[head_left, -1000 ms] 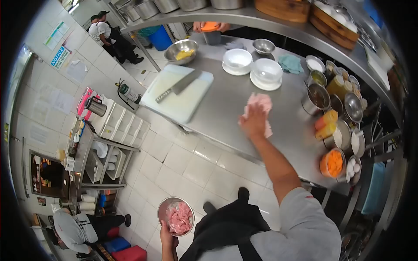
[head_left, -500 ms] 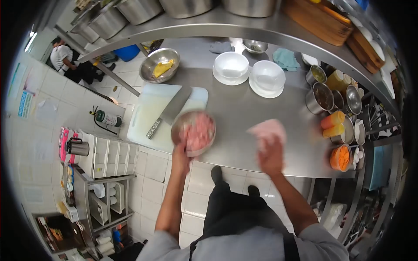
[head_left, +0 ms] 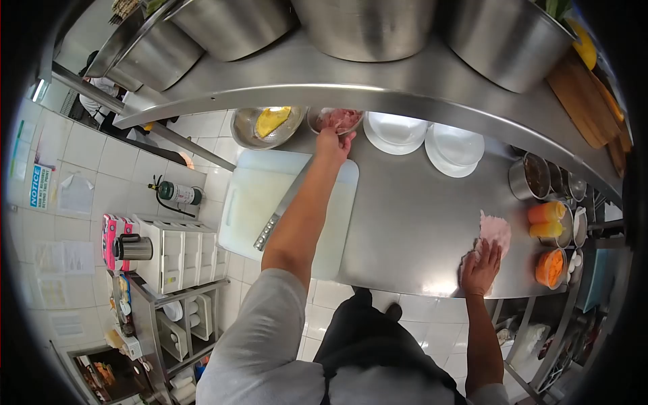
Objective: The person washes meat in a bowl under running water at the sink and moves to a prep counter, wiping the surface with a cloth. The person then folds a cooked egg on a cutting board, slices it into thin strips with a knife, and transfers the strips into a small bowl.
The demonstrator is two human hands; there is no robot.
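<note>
My left hand (head_left: 331, 140) reaches far across the counter and grips the near side of a metal bowl (head_left: 312, 123). Pieces of raw pink meat (head_left: 343, 119) fill the bowl, whose far side is hidden under the shelf edge. At the counter's right front, my right hand (head_left: 482, 268) presses a pink cloth (head_left: 496, 233) onto the steel, fingers spread over it. A large knife (head_left: 287, 202) lies on the white cutting board (head_left: 253, 192), partly covered by my left forearm.
Beside the meat bowl stands another metal bowl (head_left: 243, 128) holding something yellow (head_left: 273, 123). Two stacks of white dishes (head_left: 398, 128) sit farther right. Squeeze bottles (head_left: 547, 212) and an orange-filled tub (head_left: 551, 268) line the right end. A steel shelf (head_left: 324, 94) with large pots overhangs the back.
My left hand has moved the meat bowl from the front of the cutting board to the back of the counter. My right hand has brought the cloth rightward and down onto the steel.
</note>
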